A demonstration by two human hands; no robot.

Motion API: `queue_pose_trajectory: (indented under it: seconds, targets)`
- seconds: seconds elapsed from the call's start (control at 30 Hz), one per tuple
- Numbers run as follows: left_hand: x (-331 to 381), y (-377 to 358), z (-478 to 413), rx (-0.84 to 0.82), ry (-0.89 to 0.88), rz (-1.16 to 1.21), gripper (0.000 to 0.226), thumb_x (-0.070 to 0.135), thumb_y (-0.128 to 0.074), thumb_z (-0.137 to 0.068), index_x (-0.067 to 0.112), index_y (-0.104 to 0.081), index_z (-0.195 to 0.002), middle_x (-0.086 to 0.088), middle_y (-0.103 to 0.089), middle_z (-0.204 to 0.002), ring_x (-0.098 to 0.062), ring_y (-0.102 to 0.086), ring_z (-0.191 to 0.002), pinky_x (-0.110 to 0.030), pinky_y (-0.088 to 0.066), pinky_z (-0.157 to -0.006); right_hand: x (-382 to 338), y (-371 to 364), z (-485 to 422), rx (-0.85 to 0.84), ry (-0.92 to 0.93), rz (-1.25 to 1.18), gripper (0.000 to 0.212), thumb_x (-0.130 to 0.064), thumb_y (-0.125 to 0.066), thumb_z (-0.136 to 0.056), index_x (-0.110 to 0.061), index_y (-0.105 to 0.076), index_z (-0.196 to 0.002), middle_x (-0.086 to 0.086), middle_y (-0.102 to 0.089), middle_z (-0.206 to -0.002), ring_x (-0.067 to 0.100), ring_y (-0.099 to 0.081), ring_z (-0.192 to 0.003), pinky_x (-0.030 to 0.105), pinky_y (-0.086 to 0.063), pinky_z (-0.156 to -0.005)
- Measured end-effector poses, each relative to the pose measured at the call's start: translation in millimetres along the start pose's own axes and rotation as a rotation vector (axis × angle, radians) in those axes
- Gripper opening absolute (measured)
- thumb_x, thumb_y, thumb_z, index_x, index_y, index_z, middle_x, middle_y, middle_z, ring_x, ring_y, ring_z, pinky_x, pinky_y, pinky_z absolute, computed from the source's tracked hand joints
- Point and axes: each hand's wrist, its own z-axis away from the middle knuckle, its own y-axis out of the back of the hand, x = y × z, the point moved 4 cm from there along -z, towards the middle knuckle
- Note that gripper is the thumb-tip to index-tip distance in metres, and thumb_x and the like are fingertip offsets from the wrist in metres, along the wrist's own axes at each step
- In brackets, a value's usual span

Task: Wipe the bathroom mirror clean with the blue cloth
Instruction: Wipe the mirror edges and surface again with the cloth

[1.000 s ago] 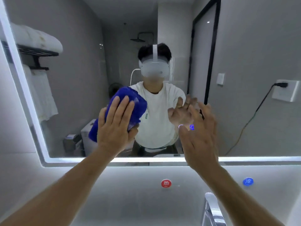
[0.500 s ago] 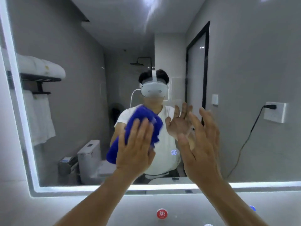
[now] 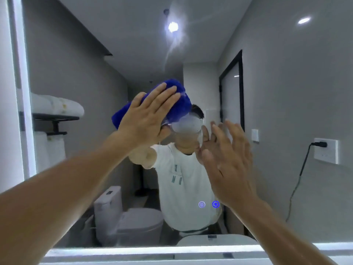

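Head view: pressing blue cloth [image 3: 181,106] to bathroom mirror [image 3: 286,83] with flat left hand [image 3: 147,119], fingers straight. Holding right hand [image 3: 229,165] released near the glass, fingers spread, grasping nothing.

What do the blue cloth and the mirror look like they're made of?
Cloth: looks like plush microfibre or terry, matte, with fuzzy edges; which one is unclear. Mirror: glass, glossy; it reflects the room sharply and streaks glare from the ceiling light. Its rim seems a frosted lit strip.
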Motion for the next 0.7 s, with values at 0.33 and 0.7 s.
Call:
queue_pose_trajectory:
  seconds: [0.33, 0.7]
  targets:
    - [88.0, -13.0, 65.8, 0.057, 0.054, 0.024, 0.083, 0.042, -0.054, -0.087, 0.016, -0.016, -0.156, -0.004, -0.016, -0.163, -0.027, -0.017, -0.149, -0.053, -0.026, -0.112, 2.4, 8.4, -28.1, 0.111, 0.059, 0.016, 0.055, -0.038, -0.039, -0.092, -0.014, -0.045, -0.142, 0.001, -0.027, -0.153, 0.017, -0.016, -0.147, 0.046, -0.024, -0.116]
    - [-15.0, 1.4, -37.1, -0.021, -0.445, -0.155, 0.073, 0.051, -0.037, -0.093, 0.024, -0.013, -0.156, 0.001, -0.02, -0.162, -0.023, -0.014, -0.15, -0.049, -0.026, -0.114, 8.2, 15.5, -38.6, 0.096, 0.091, 0.033, 0.061, -0.048, -0.031, -0.093, -0.015, -0.048, -0.141, 0.0, -0.031, -0.154, 0.017, -0.018, -0.146, 0.034, -0.015, -0.116]
